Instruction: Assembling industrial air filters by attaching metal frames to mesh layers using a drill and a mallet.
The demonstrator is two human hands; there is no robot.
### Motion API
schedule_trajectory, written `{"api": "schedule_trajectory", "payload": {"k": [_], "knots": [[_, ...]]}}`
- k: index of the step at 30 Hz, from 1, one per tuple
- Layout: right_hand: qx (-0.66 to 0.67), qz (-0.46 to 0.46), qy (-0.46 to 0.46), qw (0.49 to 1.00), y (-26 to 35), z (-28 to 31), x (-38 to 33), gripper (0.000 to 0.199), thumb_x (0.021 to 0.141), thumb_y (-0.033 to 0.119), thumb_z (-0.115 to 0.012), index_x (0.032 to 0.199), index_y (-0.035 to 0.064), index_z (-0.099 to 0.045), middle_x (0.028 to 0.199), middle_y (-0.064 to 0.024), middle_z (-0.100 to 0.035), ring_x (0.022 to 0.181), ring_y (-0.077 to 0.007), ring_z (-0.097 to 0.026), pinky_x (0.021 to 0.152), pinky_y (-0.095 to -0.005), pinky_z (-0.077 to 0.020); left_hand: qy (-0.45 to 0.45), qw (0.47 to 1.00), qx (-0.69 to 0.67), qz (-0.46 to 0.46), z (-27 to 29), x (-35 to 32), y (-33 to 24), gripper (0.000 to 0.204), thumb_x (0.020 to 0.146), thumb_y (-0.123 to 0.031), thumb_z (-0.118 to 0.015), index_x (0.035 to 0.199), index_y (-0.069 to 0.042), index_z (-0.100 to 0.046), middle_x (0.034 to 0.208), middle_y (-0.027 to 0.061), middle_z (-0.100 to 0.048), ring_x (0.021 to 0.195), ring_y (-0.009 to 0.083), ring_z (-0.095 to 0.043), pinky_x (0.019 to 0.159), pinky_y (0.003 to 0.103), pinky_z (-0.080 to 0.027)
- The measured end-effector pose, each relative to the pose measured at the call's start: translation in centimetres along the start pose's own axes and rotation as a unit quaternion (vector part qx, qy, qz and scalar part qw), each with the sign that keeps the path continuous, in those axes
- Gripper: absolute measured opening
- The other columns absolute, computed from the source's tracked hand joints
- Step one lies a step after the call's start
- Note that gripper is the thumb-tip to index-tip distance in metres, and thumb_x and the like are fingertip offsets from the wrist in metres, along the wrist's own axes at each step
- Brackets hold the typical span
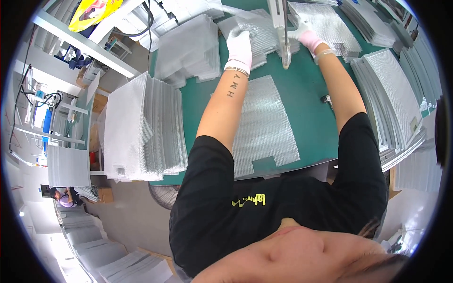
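My left hand [239, 48], in a white and pink glove, is at the left edge of a translucent textured sheet [262, 35] on the far side of the table. Its fingers look curled at that edge; their tips are blurred. My right hand [306, 36], gloved the same way, lies beside an upright metal arm [279, 23], its thumb apart from its fingers. The arm ends in a narrow tip [286, 61] between my hands and hides part of the sheet. Nearer to me, another textured sheet [264, 122] with a notched edge lies flat, partly behind my left forearm.
Stacks of similar sheets stand at the left [141, 127], far left [186, 49], far right [325, 30] and right [389, 94] of the green table [311, 137]. A small dark object [325, 99] lies near my right forearm. Another person [66, 198] is in the background left.
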State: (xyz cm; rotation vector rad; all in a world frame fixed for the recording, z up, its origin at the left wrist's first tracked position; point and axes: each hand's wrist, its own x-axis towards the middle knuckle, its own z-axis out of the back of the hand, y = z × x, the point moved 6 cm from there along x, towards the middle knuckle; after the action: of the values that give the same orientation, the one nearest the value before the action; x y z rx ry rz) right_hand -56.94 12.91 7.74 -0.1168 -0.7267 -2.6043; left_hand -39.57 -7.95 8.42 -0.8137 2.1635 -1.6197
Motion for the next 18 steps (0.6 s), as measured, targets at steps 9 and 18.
{"api": "schedule_trajectory", "payload": {"k": [9, 18], "knots": [[0.553, 0.057, 0.126, 0.822, 1.6, 3.2, -10.7, 0.088, 0.090, 0.038, -0.073, 0.157, 0.0052, -0.025, 0.141, -0.0115, -0.052, 0.126, -0.0217, -0.052, 0.105, -0.0342, -0.0427, 0.122, 0.972, 0.081, -0.181, 6.2, -12.0, -8.9, 0.044, 0.098, -0.005, -0.061, 0.139, 0.004, -0.049, 0.118, 0.0075, -0.065, 0.099, 0.0112, -0.062, 0.089, 0.025, -0.051], [0.133, 0.149, 0.010, 0.980, 6.5, 0.3, -12.2, 0.062, 0.080, 0.029, -0.070, 0.132, -0.0028, -0.058, 0.119, -0.0255, -0.067, 0.112, -0.0348, -0.065, 0.101, -0.0386, -0.0492, -0.007, 0.866, 0.453, -0.213, 9.2, -10.2, -5.6, 0.080, 0.087, -0.022, -0.068, 0.151, 0.004, -0.028, 0.112, 0.0263, -0.068, 0.105, 0.0376, -0.067, 0.097, 0.042, -0.050]]}}
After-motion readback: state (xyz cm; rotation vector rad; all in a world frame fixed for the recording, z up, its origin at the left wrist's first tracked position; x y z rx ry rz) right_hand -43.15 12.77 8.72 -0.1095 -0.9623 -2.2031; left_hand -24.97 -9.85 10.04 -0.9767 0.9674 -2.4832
